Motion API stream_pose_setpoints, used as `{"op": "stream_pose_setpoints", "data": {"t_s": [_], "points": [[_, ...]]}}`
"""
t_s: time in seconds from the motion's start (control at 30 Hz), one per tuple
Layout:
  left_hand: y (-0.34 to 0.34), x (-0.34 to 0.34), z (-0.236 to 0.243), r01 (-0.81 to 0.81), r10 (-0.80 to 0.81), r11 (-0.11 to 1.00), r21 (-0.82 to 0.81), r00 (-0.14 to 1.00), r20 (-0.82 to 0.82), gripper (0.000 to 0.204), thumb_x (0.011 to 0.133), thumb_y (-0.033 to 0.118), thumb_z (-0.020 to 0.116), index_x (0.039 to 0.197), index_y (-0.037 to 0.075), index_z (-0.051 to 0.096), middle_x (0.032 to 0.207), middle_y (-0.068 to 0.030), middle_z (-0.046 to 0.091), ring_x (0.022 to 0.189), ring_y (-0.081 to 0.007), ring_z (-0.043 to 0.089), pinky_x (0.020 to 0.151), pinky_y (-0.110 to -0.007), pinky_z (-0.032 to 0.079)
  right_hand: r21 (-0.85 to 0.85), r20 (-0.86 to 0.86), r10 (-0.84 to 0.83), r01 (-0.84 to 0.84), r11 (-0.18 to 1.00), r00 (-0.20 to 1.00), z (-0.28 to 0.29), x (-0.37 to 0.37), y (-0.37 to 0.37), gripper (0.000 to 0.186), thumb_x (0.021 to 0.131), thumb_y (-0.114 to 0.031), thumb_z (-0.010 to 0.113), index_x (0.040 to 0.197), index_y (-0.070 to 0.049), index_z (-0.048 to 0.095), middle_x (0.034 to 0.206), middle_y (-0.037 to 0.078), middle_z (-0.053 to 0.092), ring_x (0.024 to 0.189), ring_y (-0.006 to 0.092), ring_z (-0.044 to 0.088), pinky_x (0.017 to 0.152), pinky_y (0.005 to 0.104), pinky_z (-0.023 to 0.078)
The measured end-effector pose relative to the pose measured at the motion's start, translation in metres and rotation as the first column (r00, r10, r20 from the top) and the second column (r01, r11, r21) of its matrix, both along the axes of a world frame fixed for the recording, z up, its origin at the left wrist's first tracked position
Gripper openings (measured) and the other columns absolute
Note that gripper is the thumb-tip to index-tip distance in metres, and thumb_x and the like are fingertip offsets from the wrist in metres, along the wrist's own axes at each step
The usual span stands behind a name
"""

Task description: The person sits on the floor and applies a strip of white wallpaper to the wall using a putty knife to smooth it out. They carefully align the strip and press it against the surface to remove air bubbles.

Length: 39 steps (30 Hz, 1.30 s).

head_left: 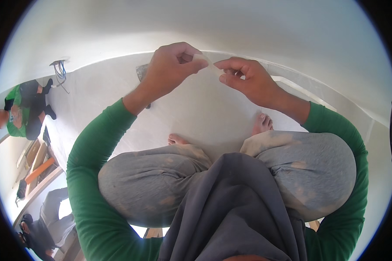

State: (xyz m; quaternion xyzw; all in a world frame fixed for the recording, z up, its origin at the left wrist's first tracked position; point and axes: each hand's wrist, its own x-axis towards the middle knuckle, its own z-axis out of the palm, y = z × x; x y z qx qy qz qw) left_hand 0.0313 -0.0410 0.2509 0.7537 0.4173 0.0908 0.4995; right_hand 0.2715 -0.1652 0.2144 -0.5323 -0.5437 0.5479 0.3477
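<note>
Pale strip: a thin, see-through piece, perhaps tape or mesh, held up between the two hands, above the floor and near the foot of the white wall.
Left hand: the left hand pinches the strip's upper left end between thumb and curled fingers.
Right hand: the right hand has thumb and forefinger close together at the lower right end, seemingly pinching it – the contact is blurred.
Weight and feel: probably very light and limp, easily creased or torn; whether it is sticky or slippery, I cannot tell.
Best hold: the two ends, by the fingertips, with light and even tension.
Wall edge: the curving wall-floor line runs just beyond the hands, so forward room looks tight.
Floor room: pale floor stretches between the hands and the bare feet – more space that way.
Sides: a flat-bladed tool lies beside the left forearm, partly hidden; a long white strip lies past the right wrist.
</note>
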Motion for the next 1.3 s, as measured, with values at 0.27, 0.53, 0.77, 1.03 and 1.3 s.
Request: {"op": "stream_pose_setpoints", "data": {"t_s": [0.27,0.53,0.77,1.03,1.3], "points": [[-0.012,0.007,0.002,0.103,-0.128,0.930,0.353,0.991,0.049,0.022,0.090,0.015,0.091,0.099,0.004,0.075,0.090,-0.0032,0.075,0.074,-0.0105,0.068,0.067,-0.027,0.055,-0.325,-0.415,-0.092,-0.053,0.944,0.905,0.011,-0.005,0.000,0.044,0.108,-0.019,0.062,0.147,0.001,0.066,0.124,0.005,0.076,0.109,0.0104,0.069,0.101,0.0295,0.054],[-0.023,0.004,0.001,0.225,-0.286,0.910,0.350,0.949,0.134,0.023,0.093,0.010,0.087,0.115,0.007,0.082,0.091,-0.0041,0.073,0.074,-0.0132,0.068,0.067,-0.028,0.055,-0.336,-0.422,-0.094,-0.060,0.940,0.902,0.009,-0.001,-0.002,0.048,0.108,-0.018,0.059,0.152,0.000,0.063,0.128,0.007,0.075,0.113,0.0114,0.069,0.102,0.0305,0.054],[-0.028,0.002,-0.004,0.128,-0.168,0.969,0.212,0.970,0.178,0.043,0.101,0.011,0.080,0.141,0.002,0.067,0.102,-0.0070,0.077,0.085,-0.0135,0.072,0.077,-0.029,0.059,-0.288,-0.521,-0.068,-0.100,0.952,0.851,0.010,0.002,0.005,0.049,0.108,-0.015,0.058,0.154,-0.001,0.062,0.130,0.007,0.075,0.117,0.0115,0.068,0.107,0.0304,0.052],[-0.037,0.009,0.004,-0.019,0.068,0.966,-0.259,0.981,0.182,0.048,0.104,0.015,0.078,0.143,-0.005,0.061,0.113,-0.0103,0.078,0.106,-0.0157,0.076,0.090,-0.029,0.061,-0.202,-0.447,0.016,-0.119,0.972,0.894,0.012,0.000,0.004,0.048,0.111,-0.012,0.057,0.158,-0.002,0.059,0.132,0.004,0.071,0.121,0.0100,0.063,0.109,0.0299,0.048],[-0.032,0.006,0.010,0.081,-0.115,0.958,0.275,0.987,0.109,0.035,0.093,0.011,0.085,0.124,0.002,0.071,0.103,-0.0084,0.078,0.088,-0.0160,0.077,0.079,-0.028,0.061,-0.185,-0.070,-0.019,0.006,0.983,0.997,0.011,-0.003,0.004,0.044,0.106,-0.022,0.074,0.143,0.000,0.069,0.098,0.001,0.071,0.090,0.0093,0.064,0.083,0.0296,0.052]]}}
